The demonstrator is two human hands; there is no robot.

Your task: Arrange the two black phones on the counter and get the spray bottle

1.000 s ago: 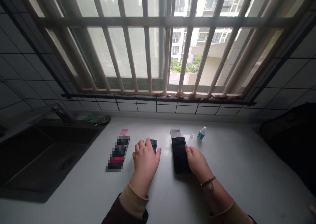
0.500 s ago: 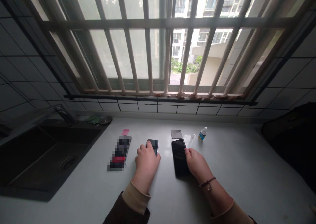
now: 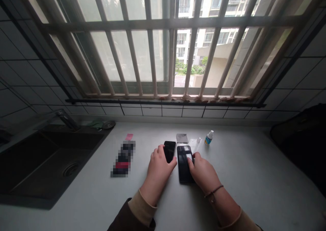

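Note:
My left hand grips a small dark smartphone by its sides, thumb at the right edge and fingers at the left. Close to its right is a larger black smartphone, which my right hand holds along its right edge with the thumb over the screen. The two phones stand side by side, a narrow gap between them. Beyond them on the counter are a grey cloth, a small clear tube with a white cap and a white bottle with a blue label.
To the left, a pixelated dark item with a red band lies below a pink slip. A dark sink with a faucet takes up the left side. A black bag stands at the right, and a barred window rises behind the white counter.
My left hand has shifted right with the small phone, bringing it beside the larger one. My right thumb has moved from the larger phone's edge onto its screen.

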